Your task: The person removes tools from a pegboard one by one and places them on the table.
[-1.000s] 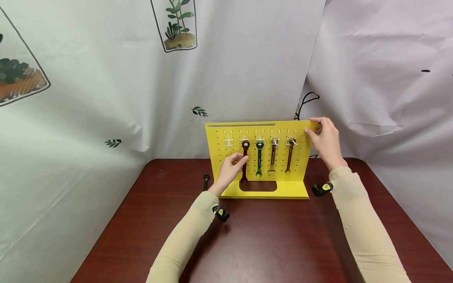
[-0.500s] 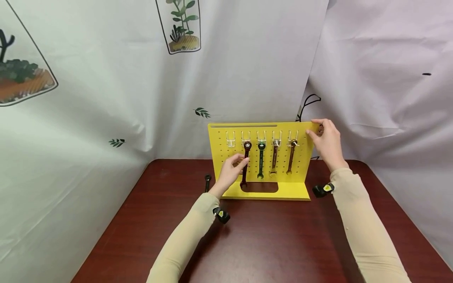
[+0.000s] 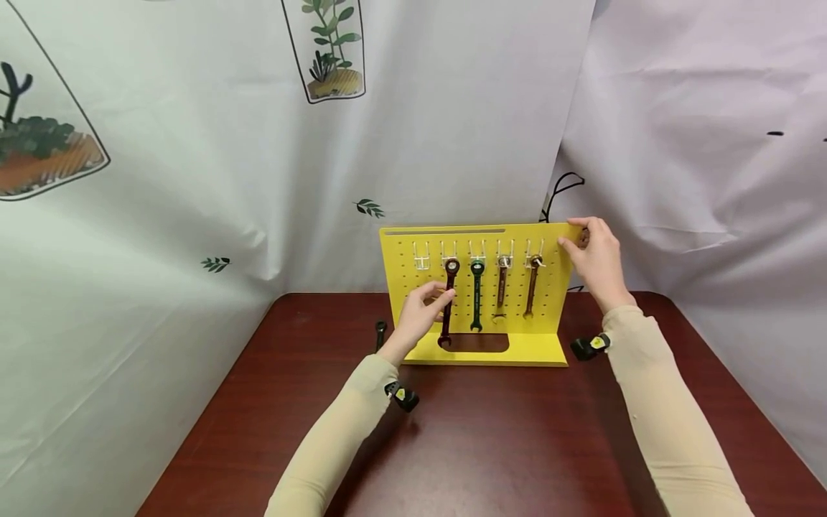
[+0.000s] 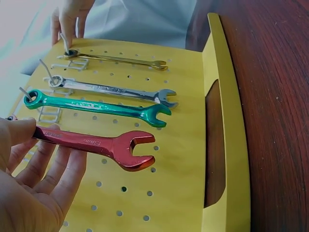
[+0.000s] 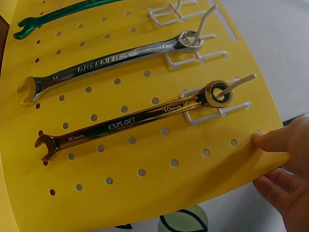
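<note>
My left hand (image 3: 418, 316) pinches the red wrench (image 3: 449, 305) by its handle, thumb on one side and fingers on the other. In the left wrist view the wrench's open end (image 4: 133, 151) stands out from the yellow pegboard (image 4: 178, 169). Its ring end is mostly hidden behind my thumb, so whether it sits on a hook I cannot tell. My right hand (image 3: 597, 262) grips the pegboard's upper right edge between thumb and fingers. Beside the red wrench hang a green wrench (image 3: 477, 296), a silver wrench (image 5: 113, 63) and a gold wrench (image 5: 130, 121), ring ends on white hooks.
A bare white hook (image 3: 421, 263) is at the pegboard's left end. On the dark red table (image 3: 491, 431), a dark wrench (image 3: 380, 334) lies left of the board, partly hidden by my left forearm. White printed cloth (image 3: 452, 129) hangs behind.
The red wrench's lower end has dropped slightly in the head view, with my left hand still on it. The green wrench's lower end also sits a little lower. My right hand keeps its place.
</note>
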Tool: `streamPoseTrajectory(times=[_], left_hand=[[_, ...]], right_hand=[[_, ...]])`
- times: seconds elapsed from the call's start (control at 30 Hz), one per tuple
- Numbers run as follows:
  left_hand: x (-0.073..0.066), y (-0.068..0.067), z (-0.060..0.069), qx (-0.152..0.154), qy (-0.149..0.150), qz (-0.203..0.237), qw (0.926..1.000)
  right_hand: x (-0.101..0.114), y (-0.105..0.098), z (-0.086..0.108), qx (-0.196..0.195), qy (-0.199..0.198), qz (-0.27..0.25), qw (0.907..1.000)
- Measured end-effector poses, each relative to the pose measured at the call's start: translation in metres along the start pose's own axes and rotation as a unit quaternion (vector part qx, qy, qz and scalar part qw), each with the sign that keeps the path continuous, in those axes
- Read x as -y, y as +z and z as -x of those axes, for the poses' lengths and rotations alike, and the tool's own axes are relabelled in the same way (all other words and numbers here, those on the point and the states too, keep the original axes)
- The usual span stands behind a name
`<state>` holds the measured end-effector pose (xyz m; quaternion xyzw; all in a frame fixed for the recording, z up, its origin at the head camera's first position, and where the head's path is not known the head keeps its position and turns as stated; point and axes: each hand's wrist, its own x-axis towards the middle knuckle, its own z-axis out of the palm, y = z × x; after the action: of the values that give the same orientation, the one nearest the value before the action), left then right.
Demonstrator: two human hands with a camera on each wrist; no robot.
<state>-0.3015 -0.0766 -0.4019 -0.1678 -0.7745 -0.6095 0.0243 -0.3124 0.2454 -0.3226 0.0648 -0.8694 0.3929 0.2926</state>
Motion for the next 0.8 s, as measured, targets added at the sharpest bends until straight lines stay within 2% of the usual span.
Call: streamPoseTrajectory(times=[0.3, 0.53, 0.8], left_hand=[[-0.009, -0.004, 0.006, 0.009, 0.003, 0.009, 0.9999], [-0.012, -0.009, 0.012, 0.013, -0.005, 0.03, 0.9994], [-0.019, -0.023, 0.017, -0.011, 0.003, 0.038, 0.9992]], right_hand=[[-0.001, 0.001, -0.001, -0.001, -0.002, 0.005, 1.0], [-0.002, 0.002, -0.001, -0.002, -0.004, 0.004, 1.0], [-0.001, 0.002, -0.001, -0.001, -0.001, 0.003, 1.0]])
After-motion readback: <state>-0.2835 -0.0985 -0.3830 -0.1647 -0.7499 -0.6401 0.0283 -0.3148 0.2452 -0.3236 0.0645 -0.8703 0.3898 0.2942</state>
